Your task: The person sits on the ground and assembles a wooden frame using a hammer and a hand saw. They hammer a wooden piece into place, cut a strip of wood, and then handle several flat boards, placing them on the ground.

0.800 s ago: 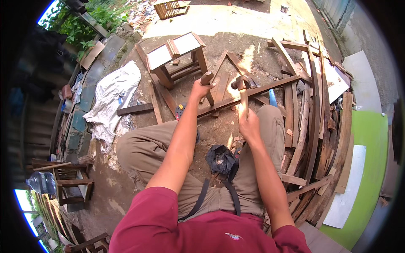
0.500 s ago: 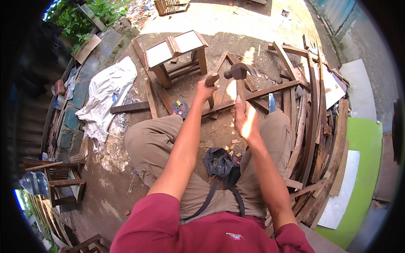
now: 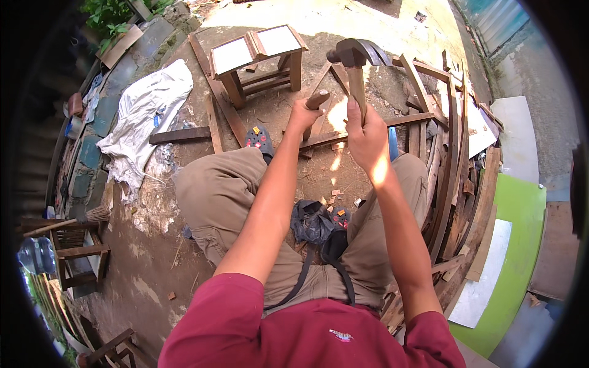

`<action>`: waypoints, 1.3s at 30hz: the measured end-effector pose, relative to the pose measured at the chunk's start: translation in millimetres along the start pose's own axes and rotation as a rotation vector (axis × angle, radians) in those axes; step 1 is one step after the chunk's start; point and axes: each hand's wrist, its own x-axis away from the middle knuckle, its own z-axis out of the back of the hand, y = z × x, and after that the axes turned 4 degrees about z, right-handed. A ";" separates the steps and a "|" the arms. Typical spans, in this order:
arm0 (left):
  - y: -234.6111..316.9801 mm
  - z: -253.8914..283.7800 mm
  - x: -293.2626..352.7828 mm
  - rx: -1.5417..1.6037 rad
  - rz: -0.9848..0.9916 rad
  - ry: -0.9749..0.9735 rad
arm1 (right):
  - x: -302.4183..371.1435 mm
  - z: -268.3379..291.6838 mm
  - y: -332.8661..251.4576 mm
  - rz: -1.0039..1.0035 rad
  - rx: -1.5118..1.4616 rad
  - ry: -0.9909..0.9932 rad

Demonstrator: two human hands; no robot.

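Observation:
My right hand (image 3: 366, 135) is wrapped round the wooden handle of a claw hammer (image 3: 354, 58), its dark head raised. My left hand (image 3: 303, 116) grips a short brown wooden piece (image 3: 318, 99), rounded at its upper end; its lower part is mostly hidden by the hand. The hammer head is above and to the right of this piece, apart from it. Beyond both hands, a long wooden bar (image 3: 402, 120) lies slanted across other lumber. A small wooden stool frame (image 3: 235, 89) with white panels on top stands ahead to the left.
Stacked lumber (image 3: 453, 153) crowds my right side, beside a green board (image 3: 512, 245). A white cloth (image 3: 147, 104) lies at the left. A black plastic bag (image 3: 311, 222) lies between my legs. Another small wooden stool (image 3: 83, 251) and a broom (image 3: 95, 214) are at far left.
The hammer has risen and moved slightly right with my right hand. My left hand and the wooden piece have shifted a little up and right in view. The whole view has tilted slightly.

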 end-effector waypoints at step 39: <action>28.0 -11.5 -24.9 -0.173 -0.159 0.019 | 70.7 28.5 105.2 -0.646 -0.430 0.044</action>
